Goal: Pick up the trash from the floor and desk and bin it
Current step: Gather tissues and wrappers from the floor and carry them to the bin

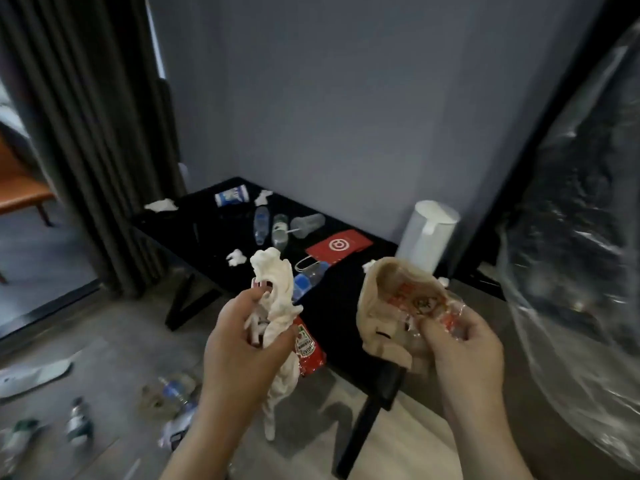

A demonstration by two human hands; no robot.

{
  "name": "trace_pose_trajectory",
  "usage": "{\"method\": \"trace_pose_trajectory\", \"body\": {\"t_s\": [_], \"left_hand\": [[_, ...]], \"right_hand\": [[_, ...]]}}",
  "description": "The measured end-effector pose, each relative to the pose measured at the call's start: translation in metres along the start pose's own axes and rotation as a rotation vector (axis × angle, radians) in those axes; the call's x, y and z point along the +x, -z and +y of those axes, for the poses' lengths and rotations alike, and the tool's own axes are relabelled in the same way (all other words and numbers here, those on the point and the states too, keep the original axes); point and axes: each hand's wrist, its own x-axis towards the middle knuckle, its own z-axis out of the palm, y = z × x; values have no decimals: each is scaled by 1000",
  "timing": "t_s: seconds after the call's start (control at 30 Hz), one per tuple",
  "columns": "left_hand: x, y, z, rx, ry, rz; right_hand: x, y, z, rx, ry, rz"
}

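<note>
L fingers pinch crumpled white tissue w/ ketchup sachet, frame centre; R fingers clamp tan paper bag & crinkly wrappers. All light, soft, crushable; grab by bunching. Black desk, upper centre, holds slippery bottles; clear bin liner far right.

Trash count on the black worktop

Three clear plastic bottles, four crumpled white tissues, one red paper bag.
</note>
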Motion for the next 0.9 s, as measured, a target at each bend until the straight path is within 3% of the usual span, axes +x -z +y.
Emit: {"method": "trace_pose_trajectory", "body": {"t_s": [0.33, 0.63, 0.9], "left_hand": [[-110, -188, 122, -116, -226, -516], [-320, -349, 210, -288, -231, -948], [-467, -447, 249, -329, -238, -1269]], "right_hand": [[-37, 266, -24, 93, 111, 569], [-129, 521, -38, 5, 133, 979], [-202, 663, -21, 18, 91, 1263]]}}
